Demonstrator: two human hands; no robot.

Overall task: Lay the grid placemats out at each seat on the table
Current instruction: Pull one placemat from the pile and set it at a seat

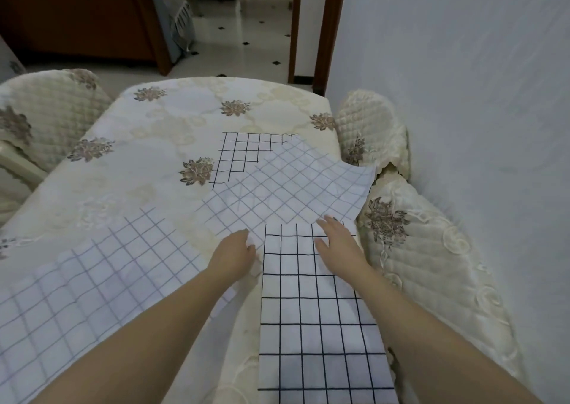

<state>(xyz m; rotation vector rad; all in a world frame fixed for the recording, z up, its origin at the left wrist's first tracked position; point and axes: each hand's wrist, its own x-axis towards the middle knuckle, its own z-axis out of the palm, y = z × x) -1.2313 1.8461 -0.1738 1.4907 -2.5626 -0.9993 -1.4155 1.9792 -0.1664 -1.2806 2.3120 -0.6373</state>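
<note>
Left grip [237, 251] pinches the near corner of the skewed placemat [287, 188]; right grip [336, 243] lies flat, fingers spread, on the near placemat [320, 326]. I see the desk [148, 144] under a floral cloth. The left placemat [92, 280] lies at its near-left side. The skewed placemat covers part of the far placemat [240, 154]
</note>
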